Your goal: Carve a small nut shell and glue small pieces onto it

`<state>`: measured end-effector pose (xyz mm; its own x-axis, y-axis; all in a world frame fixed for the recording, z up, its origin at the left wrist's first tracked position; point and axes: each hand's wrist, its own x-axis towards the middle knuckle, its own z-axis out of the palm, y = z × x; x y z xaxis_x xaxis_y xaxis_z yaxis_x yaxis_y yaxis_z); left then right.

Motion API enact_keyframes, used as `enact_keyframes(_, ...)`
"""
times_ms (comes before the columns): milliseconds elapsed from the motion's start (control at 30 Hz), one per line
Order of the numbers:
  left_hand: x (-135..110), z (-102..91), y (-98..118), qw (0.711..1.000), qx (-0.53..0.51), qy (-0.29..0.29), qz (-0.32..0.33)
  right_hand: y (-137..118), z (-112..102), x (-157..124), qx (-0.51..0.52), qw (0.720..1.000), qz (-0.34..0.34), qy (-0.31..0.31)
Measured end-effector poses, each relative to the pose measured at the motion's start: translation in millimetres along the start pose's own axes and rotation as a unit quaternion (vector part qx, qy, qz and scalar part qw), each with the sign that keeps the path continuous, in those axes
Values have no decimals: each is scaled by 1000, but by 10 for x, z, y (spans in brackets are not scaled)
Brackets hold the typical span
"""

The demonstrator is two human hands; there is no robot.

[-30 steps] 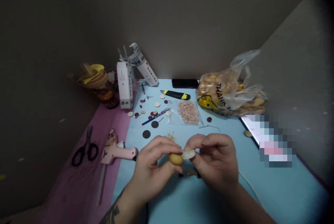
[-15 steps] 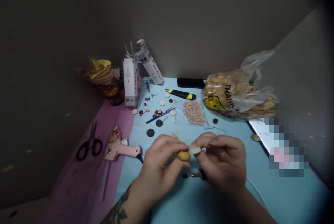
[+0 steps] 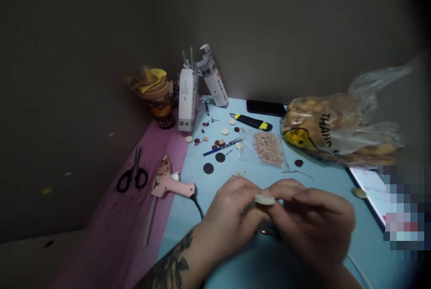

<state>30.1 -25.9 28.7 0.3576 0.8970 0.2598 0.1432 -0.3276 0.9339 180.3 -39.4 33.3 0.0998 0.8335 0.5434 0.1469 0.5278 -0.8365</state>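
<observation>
My left hand (image 3: 232,217) and my right hand (image 3: 313,221) meet over the light blue table mat (image 3: 235,271), fingers pinched together. Between their fingertips sits a small pale disc (image 3: 264,199). The yellow-brown oval piece seen earlier is hidden inside my left fingers. A small dark metal part (image 3: 269,231) lies on the mat just under my hands.
A pink glue gun (image 3: 168,184) and black scissors (image 3: 133,176) lie left on the pink mat. Further back are a bag of small discs (image 3: 267,148), loose discs, a utility knife (image 3: 251,121), a phone (image 3: 266,108), white boxes (image 3: 187,99) and a plastic bag (image 3: 340,131).
The view has swung left, so everything sits further right. My hands have closed tighter together, and the yellow-brown piece is now covered by my left fingers.
</observation>
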Motion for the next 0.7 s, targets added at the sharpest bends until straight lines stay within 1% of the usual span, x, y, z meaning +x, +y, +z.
enact_keyframes(33,7,-4,0,999,-36,12,-20,-7,-17,0,-1,999,-1,32)
enact_keyframes(100,18,-25,-7,987,-137,39,-71,-6,-59,4,3,992,18,123)
enact_keyframes(167,19,-47,-27,960,-256,42,-107,8,-92,11,8,981,44,189)
enact_keyframes(200,17,-52,-39,941,-316,35,-114,16,-98,15,12,978,53,201)
enact_keyframes(267,11,-48,-58,902,-416,24,-117,25,-87,21,22,981,46,188)
enact_keyframes(333,9,-33,-58,867,-481,19,-127,19,-55,27,32,986,28,161)
enact_keyframes(400,15,-21,-41,842,-518,16,-147,-2,-18,30,42,989,18,138)
enact_keyframes(433,19,-18,-30,835,-528,16,-156,-14,0,27,47,990,17,130)
enact_keyframes(533,30,-12,-14,829,-529,25,-178,-47,48,-2,65,990,32,119)
enact_keyframes(700,23,10,-55,854,-483,45,-190,-79,112,-72,82,987,73,117)
